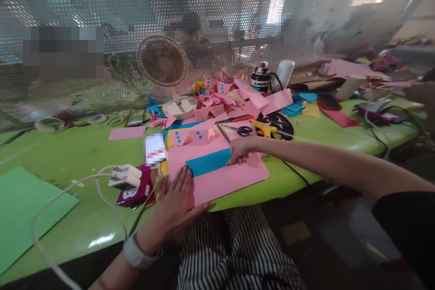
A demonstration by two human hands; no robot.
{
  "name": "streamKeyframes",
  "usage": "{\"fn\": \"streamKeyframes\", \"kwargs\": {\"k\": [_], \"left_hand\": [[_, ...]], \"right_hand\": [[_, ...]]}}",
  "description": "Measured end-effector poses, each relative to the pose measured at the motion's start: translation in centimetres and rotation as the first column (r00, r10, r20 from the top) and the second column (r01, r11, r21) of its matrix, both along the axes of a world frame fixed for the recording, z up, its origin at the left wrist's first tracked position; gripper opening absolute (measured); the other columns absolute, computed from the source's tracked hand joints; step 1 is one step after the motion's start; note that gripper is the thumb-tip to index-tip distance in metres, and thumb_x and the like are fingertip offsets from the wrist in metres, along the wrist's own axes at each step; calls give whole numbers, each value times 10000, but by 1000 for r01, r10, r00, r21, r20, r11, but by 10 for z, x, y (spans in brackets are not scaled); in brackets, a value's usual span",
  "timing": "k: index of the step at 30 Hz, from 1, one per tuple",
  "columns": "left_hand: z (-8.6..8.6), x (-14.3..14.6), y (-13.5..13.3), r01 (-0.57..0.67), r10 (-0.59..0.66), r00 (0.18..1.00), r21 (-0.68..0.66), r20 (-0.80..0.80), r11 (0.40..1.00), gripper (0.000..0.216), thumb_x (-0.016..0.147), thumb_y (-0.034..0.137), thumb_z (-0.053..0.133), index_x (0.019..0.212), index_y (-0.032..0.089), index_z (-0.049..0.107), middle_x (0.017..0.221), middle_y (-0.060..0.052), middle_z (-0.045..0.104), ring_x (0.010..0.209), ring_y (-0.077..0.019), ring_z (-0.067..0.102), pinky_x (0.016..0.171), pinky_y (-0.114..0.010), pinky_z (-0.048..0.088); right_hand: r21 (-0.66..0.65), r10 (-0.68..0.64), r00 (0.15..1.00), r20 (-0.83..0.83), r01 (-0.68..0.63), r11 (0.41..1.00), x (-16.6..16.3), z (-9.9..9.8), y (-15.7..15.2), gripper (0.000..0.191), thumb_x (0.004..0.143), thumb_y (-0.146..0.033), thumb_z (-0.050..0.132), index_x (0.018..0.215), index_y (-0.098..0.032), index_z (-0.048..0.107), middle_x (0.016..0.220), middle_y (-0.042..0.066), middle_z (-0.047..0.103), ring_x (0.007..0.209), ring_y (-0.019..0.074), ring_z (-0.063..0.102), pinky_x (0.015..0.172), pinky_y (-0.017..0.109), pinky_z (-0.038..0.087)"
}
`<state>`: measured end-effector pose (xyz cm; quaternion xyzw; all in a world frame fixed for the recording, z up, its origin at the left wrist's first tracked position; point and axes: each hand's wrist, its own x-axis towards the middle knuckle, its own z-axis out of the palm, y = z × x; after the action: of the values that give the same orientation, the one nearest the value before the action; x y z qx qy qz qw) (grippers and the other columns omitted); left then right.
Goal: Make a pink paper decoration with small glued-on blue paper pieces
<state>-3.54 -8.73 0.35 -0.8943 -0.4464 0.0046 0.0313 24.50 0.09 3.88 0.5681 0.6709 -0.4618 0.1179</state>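
Observation:
A blue paper strip [208, 163] lies flat on a pink sheet [217, 187]. My left hand [178, 192] is spread flat on the pink sheet, its fingertips at the strip's left end. Over the strip's right end, my right hand [240, 149] is closed, thumb and curled fingers on the paper. Just beyond it lie dark-handled scissors [244, 131]. A yellow tool [264, 128] rests on a black round openwork piece [284, 126]. Folded pink pieces with blue diamonds [199, 136] lie along the sheet's far edge.
A purple power strip [139, 190] with a white plug [126, 176] and loose cables stands left of my left hand. Behind are a small fan [163, 61], a pink paper heap [220, 99] and a bottle [261, 77]. A green sheet [30, 210] lies far left.

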Motion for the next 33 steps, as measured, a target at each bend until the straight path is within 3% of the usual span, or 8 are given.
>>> {"fn": "streamKeyframes", "kwargs": {"k": [9,15,21,24,26,29,31,33], "left_hand": [[3,3,1,-13,13,1000,6,2,1000,954,747,744,274,1418,72,191,1466,-178,199,1350,-313,179,1070,-513,137],[7,1,3,-8,8,1000,-6,-9,1000,919,763,732,254,1406,74,240,1453,-171,252,1334,-313,232,1062,-503,167],[34,26,25,-63,54,988,59,142,996,723,786,692,315,1191,132,528,1327,-171,457,1217,-337,406,967,-475,320],[42,54,43,-27,66,962,-146,265,989,560,810,637,348,917,159,617,914,-113,667,856,-252,617,732,-348,456],[39,73,55,33,89,948,-371,307,928,476,790,603,425,813,166,613,705,-60,665,661,-202,627,603,-285,453],[29,92,69,21,249,922,-683,295,730,410,749,556,515,718,154,591,526,-26,610,495,-168,594,479,-244,423],[23,97,75,13,323,910,-795,261,606,440,703,582,557,605,154,564,477,-28,590,460,-163,579,452,-241,408],[20,96,79,7,362,901,-843,239,538,482,659,615,587,535,150,549,444,-35,576,446,-162,570,445,-242,398]], "right_hand": [[94,-37,964,263,12,995,41,23,-9,428,515,-523,755,529,-124,599,455,12,553,502,140,522,488,240,378],[200,-101,981,167,67,978,41,37,-8,320,602,-403,733,539,-127,585,526,38,609,578,160,574,508,232,400],[73,-41,999,-28,43,996,10,15,-7,421,614,-546,687,614,-136,591,525,2,607,486,101,553,460,197,395],[32,-36,998,-43,38,999,7,-1,-6,450,564,-559,721,606,-136,573,482,-6,581,441,95,525,431,201,373],[16,-47,997,-55,48,999,10,-8,-5,456,576,-573,708,625,-144,564,489,-6,588,429,93,521,424,201,366],[-4,-63,995,-76,63,998,14,-14,-3,455,590,-583,695,642,-154,553,516,-3,609,438,92,537,427,196,370],[-9,-70,994,-81,70,998,15,-16,-3,461,580,-587,701,631,-157,542,520,2,616,454,98,553,431,194,374],[-11,-75,994,-82,75,997,15,-17,-3,470,570,-592,704,613,-159,526,516,8,617,466,107,567,431,194,374]]}}
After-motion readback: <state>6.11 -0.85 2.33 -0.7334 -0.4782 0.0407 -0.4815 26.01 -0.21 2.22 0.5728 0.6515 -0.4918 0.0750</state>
